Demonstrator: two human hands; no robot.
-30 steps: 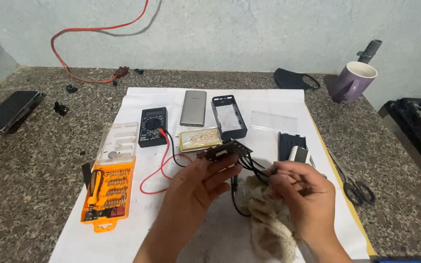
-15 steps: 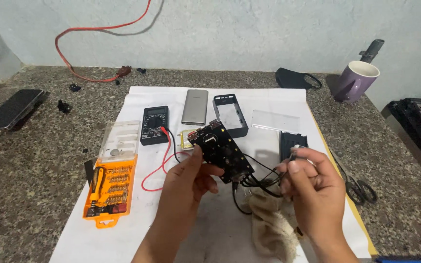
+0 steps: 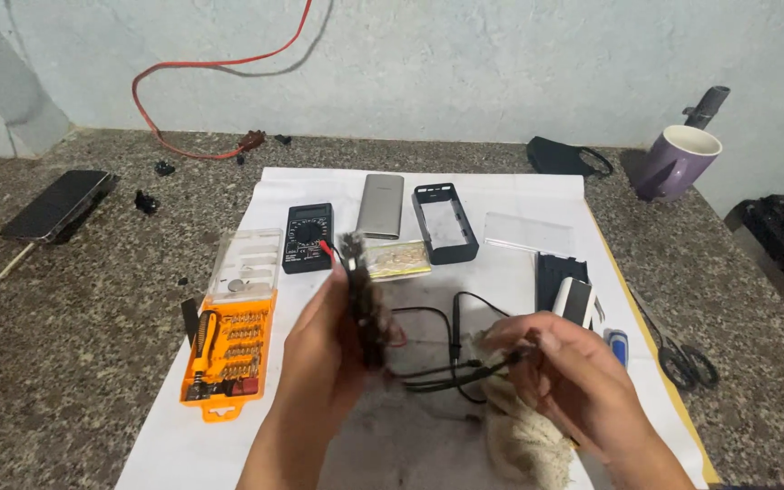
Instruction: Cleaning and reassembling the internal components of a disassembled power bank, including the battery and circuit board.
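Above the white sheet (image 3: 256, 417) on the tabletop (image 3: 65, 345): left hand (image 3: 324, 349) gripping a dark circuit board (image 3: 365, 304) edge-on, right hand (image 3: 573, 381) pinching its black wires (image 3: 446, 372). Already apart: grey case (image 3: 381, 206), black frame (image 3: 445, 222). Beside them, multimeter (image 3: 308, 237), orange bit set (image 3: 229, 349) open.

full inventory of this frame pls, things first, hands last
sheet: 1, white, spread on the stone counter
bit set: 1, orange, sheet's left edge
multimeter: 1, black, top of sheet
metal shell: 1, silver, right of multimeter
frame: 1, black, right of shell
circuit board: 1, dark, edge-on in left hand
leads: several, black, between the hands
rag: 1, cream, under right hand
mug: 1, purple, far right
scissors: 1, black, right edge
phone: 1, black, far left
cable: 1, red, at wall
left hand: holds board
right hand: pinches leads
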